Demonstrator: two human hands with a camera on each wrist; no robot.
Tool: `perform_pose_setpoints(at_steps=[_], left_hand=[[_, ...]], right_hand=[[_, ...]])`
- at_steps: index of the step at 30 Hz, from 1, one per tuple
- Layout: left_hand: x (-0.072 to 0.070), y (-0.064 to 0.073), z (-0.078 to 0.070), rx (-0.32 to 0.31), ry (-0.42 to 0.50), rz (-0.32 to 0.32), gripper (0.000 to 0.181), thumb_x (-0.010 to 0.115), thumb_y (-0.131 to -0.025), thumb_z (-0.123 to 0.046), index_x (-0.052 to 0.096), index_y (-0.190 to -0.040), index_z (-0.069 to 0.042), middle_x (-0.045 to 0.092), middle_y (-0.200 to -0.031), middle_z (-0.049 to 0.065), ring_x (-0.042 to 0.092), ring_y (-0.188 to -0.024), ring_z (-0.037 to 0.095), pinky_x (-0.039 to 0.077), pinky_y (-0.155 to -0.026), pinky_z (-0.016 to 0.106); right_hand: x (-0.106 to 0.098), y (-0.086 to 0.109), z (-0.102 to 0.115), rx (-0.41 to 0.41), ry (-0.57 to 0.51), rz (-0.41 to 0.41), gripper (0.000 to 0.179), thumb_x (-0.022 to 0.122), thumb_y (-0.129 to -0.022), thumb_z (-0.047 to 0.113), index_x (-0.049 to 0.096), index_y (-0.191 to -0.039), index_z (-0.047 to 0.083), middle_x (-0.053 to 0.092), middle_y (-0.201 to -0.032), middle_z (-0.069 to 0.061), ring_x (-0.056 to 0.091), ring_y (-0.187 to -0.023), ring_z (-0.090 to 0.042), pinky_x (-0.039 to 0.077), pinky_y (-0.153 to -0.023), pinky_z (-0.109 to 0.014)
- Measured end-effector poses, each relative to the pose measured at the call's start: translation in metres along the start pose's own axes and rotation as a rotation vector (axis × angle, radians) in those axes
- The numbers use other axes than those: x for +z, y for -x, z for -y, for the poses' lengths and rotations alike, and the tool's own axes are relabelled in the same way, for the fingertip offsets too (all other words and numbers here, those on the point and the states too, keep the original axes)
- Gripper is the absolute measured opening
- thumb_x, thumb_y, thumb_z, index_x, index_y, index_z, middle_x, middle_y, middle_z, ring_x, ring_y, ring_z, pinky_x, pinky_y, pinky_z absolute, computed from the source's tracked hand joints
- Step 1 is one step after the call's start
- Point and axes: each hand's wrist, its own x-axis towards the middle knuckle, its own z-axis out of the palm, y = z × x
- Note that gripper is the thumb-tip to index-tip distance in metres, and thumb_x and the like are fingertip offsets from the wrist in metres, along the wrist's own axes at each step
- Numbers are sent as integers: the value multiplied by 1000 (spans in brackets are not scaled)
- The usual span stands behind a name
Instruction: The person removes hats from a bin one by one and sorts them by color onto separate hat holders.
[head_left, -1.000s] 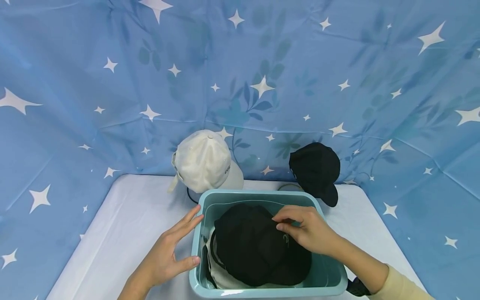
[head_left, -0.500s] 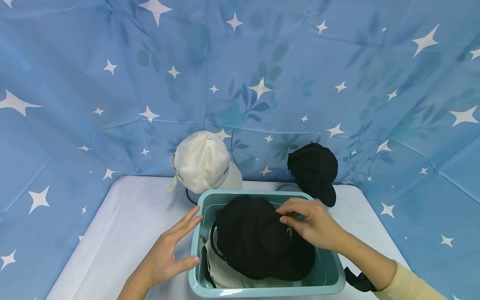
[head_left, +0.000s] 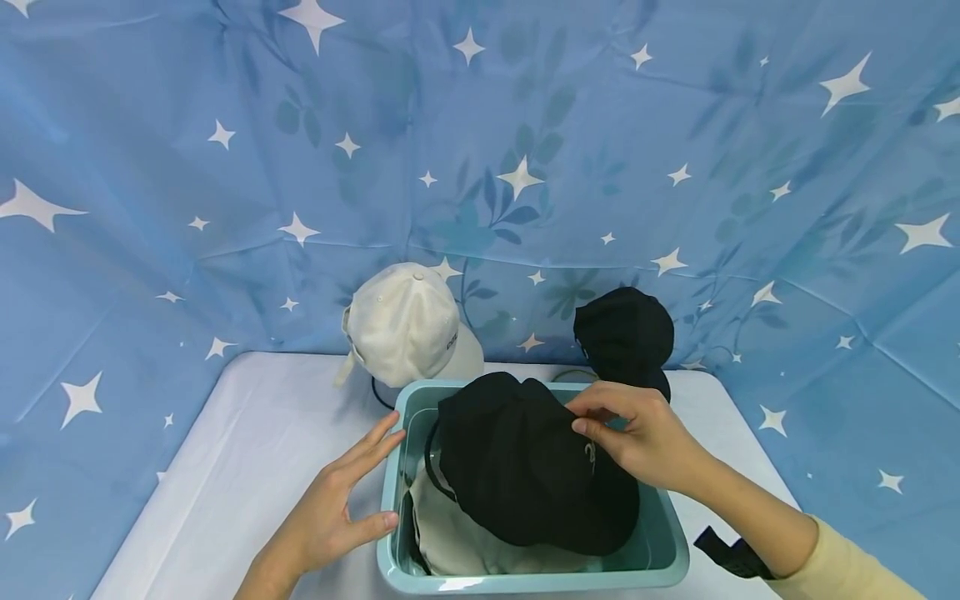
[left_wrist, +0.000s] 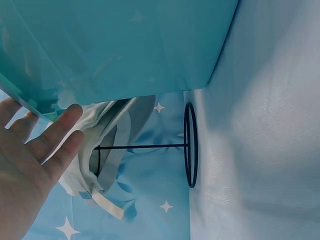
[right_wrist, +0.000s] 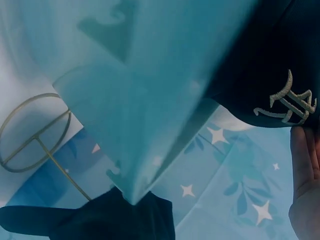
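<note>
My right hand [head_left: 637, 429] pinches a black baseball cap [head_left: 525, 475] by its crown, just beside a light embroidered emblem. The cap is raised above the teal plastic basin [head_left: 540, 583], its brim toward the right. In the right wrist view the pale embroidery [right_wrist: 290, 102] shows close above the fingers [right_wrist: 302, 155]. At the basin's left side my left hand [head_left: 326, 508] lies with spread, straight fingers, the tips and thumb right at the rim. Under the black cap a light grey cap [head_left: 457, 529] lies in the basin, partly hidden.
Behind the basin, a white cap [head_left: 405, 325] hangs on a black wire stand [left_wrist: 191, 145] at left. Another black cap [head_left: 622, 333] sits on a gold-coloured wire stand [right_wrist: 37, 135] at right. A white-covered table [head_left: 285, 417] meets a blue star-print curtain [head_left: 480, 125].
The right hand has lifted the black cap up and a little rightward, baring more of the grey cap beneath. The left hand has stayed at the rim.
</note>
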Motion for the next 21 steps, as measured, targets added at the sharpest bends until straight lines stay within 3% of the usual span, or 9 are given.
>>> perform_pose_setpoints(at_steps=[21], left_hand=[[0, 0, 0, 19, -5, -8, 77, 71, -80, -26, 35, -147, -20, 24, -155, 5, 32, -138, 24, 42, -92, 57]], right_hand=[[-35, -23, 21, -49, 107, -34, 40, 72, -74, -10, 68, -105, 15, 66, -97, 8, 63, -78, -3, 52, -65, -19]])
